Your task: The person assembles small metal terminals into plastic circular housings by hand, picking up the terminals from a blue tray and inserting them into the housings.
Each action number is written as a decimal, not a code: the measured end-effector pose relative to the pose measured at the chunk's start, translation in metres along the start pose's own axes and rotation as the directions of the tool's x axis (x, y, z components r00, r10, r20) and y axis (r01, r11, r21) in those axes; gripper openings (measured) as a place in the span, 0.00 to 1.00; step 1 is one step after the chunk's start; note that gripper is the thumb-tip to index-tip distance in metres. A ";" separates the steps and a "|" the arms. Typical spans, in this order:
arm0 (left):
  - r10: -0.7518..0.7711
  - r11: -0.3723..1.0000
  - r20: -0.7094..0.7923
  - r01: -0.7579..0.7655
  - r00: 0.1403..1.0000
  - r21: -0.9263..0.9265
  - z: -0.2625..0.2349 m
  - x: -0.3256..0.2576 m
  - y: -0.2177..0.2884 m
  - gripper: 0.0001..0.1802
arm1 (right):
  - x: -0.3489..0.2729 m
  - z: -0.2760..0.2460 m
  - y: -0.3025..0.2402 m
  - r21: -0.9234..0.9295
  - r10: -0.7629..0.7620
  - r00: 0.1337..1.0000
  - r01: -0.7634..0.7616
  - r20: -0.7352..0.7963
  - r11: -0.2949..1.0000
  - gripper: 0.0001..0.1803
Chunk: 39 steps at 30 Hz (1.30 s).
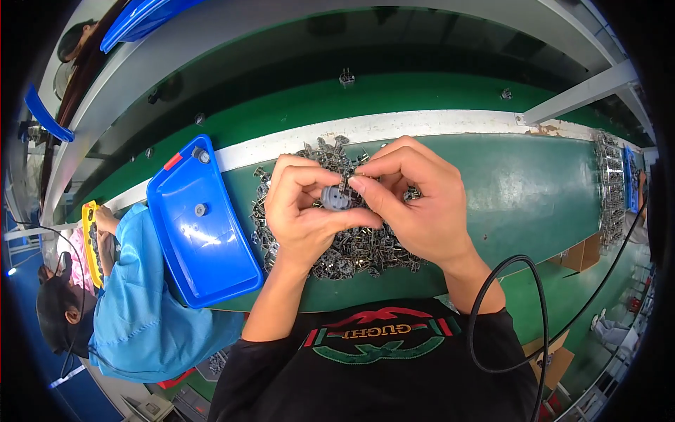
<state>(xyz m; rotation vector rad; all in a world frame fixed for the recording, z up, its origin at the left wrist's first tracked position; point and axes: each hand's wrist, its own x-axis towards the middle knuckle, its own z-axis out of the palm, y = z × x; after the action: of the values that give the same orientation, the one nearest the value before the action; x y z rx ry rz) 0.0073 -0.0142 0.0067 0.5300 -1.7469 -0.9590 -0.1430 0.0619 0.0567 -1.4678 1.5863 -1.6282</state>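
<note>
Grey round plastic plug body (335, 198) is sitting pinched in the left hand (304, 211) above the metal-clip heap (351, 246); the right hand (415, 204) is pressing a small metal clip (345, 184) onto its upper edge.

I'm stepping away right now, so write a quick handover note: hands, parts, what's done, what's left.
Left hand: holds a small grey round part at its fingers.
Right hand: fingers pinch a small metal clip against the top of that part.
Pile of metal clips lies on the green table under both hands.
Blue tray at left holds two grey round parts.
Done: not clear whether the clip is seated.
Left: most clips remain in the pile.
</note>
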 end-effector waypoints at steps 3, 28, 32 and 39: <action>-0.030 0.987 -0.046 0.023 0.998 -0.160 0.002 -0.002 0.000 0.33 | 0.001 -0.003 -0.008 0.033 0.020 0.996 -0.023 0.087 0.999 0.05; -0.601 0.645 0.066 0.532 0.796 -0.548 0.001 0.006 -0.010 0.12 | -0.005 -0.022 0.041 -0.257 -0.200 0.951 0.260 0.237 0.931 0.22; -0.600 0.798 0.001 0.598 0.800 -0.078 -0.015 0.047 -0.055 0.14 | 0.005 -0.081 0.091 -0.493 0.075 0.967 0.056 0.243 0.868 0.20; -0.361 0.800 -0.161 0.393 0.919 0.454 -0.006 0.112 -0.199 0.12 | -0.020 -0.096 0.125 -0.500 0.204 0.944 -0.049 0.260 0.865 0.13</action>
<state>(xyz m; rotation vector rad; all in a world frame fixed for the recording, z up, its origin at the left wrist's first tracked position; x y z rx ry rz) -0.0469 -0.2147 -0.0889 1.2612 -1.8568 -0.7515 -0.2641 0.0903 -0.0429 -1.7094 1.9441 -0.8953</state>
